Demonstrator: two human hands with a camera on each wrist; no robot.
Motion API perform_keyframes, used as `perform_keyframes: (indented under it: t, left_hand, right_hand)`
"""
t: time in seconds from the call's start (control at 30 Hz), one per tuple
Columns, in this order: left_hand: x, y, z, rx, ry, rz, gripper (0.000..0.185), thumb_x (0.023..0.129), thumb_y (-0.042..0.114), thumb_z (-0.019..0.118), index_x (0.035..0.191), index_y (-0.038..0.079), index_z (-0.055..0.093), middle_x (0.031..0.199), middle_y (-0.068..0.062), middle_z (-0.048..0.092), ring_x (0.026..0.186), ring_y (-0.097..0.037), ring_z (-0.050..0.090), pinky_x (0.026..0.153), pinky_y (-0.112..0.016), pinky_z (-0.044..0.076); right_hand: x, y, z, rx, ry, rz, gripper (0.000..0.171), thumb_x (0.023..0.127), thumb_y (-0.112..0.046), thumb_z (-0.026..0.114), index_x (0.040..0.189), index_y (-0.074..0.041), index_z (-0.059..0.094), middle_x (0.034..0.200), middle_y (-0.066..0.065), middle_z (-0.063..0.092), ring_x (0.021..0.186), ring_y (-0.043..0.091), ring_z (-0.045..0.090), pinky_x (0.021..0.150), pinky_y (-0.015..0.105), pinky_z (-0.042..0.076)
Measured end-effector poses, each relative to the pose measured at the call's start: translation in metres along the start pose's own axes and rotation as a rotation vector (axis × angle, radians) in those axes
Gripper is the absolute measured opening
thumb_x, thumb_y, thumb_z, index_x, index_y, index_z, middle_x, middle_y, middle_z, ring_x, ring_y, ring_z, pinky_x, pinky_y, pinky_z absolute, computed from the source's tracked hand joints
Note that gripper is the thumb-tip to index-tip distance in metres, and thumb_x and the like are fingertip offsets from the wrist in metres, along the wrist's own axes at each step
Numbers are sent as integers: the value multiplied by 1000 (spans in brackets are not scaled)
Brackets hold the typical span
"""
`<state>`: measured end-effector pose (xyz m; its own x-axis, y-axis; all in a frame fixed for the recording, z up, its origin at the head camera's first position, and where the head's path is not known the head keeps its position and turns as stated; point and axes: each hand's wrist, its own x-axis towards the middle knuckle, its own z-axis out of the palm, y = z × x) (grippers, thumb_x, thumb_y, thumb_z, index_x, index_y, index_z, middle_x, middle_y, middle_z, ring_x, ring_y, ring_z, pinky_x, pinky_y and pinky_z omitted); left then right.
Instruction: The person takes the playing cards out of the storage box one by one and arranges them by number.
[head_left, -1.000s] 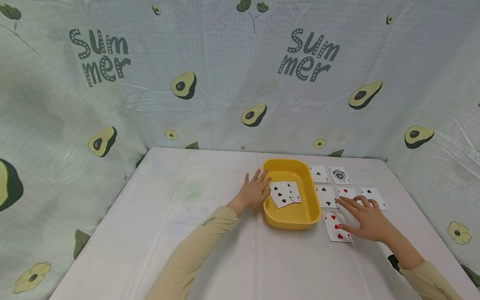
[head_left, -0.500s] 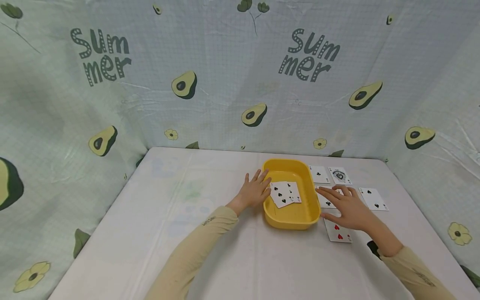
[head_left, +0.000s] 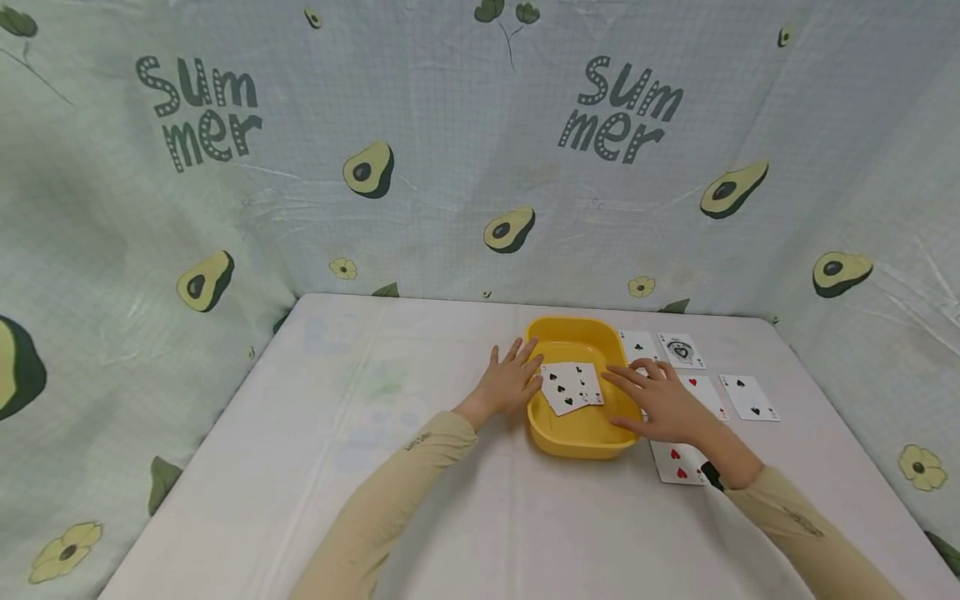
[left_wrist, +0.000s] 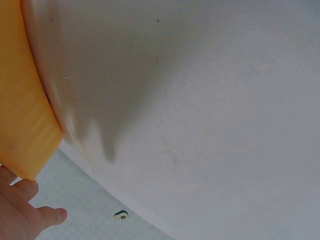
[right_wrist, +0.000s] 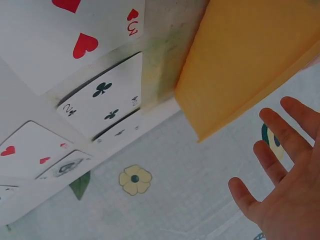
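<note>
A yellow plastic basin [head_left: 581,450] stands on the table with overlapping spade and club playing cards [head_left: 566,387] inside. On its left rim rests my left hand [head_left: 504,386], fingers spread across the edge; the left wrist view shows fingers of that hand [left_wrist: 20,215] against the basin's side [left_wrist: 25,90]. My right hand [head_left: 660,406] reaches over the right rim. In the right wrist view its fingers [right_wrist: 277,132] are spread with nothing between them. Under the right forearm lies a three of hearts [head_left: 677,467], partly covered. The right hand partly hides the two of clubs, visible in the right wrist view [right_wrist: 107,100].
Right of the basin lie an ace of clubs [head_left: 637,343], an ornate ace [head_left: 680,351], a two of hearts [head_left: 705,393] and a two of spades [head_left: 748,397]. A printed cloth [head_left: 435,125] hangs behind the white table [head_left: 337,417].
My right hand has moved left from above the cards to over the basin's right rim. The two of hearts is uncovered again. My left hand has stayed put.
</note>
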<state>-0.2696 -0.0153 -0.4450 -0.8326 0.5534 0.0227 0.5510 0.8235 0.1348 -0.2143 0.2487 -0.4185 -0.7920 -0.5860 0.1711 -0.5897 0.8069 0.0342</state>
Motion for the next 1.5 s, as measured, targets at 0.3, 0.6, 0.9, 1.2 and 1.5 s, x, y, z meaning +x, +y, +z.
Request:
perform_keyframes:
  t: [0.3,0.6,0.9,1.2,1.5]
  left_hand:
    - [1,0,0,2,4,2,47,97,34,26,140,15,31,152,-2,10,139,-27,11,105,-58,15]
    - [-2,1,-1,8,11,7,47,97,34,27,140,15,32,152,-3,11,139,-28,13,105,-58,16]
    - [-4,3,-3,-3,-6,-18,47,97,35,25,140,16,31,152,-1,10,140,-25,10,107,-57,14]
    - [-4,3,-1,3,4,-16,47,97,35,26,139,16,33,152,-1,11,139,-26,12,106,-57,16]
    - [-2,1,-1,10,-8,-14,48,97,36,25,140,17,31,152,0,9,140,-25,9,106,-57,15]
  right_hand:
    - [17,-7,1,21,-21,-43,67,77,-48,61,133,-16,43,133,5,48,116,27,37,96,52,25]
    - [32,-12,12,16,-63,-88,65,77,-48,61,130,-13,47,131,6,50,110,25,38,93,53,27]
    - [44,-9,25,-9,-110,-110,64,77,-48,61,128,-12,49,130,5,51,109,25,39,92,56,30]
    - [55,-11,33,-10,-176,-145,64,80,-51,56,132,-14,45,130,3,51,107,24,39,90,55,29]
    - [63,-11,39,-4,-233,-95,57,81,-48,56,127,-17,50,123,4,55,107,26,41,94,57,27]
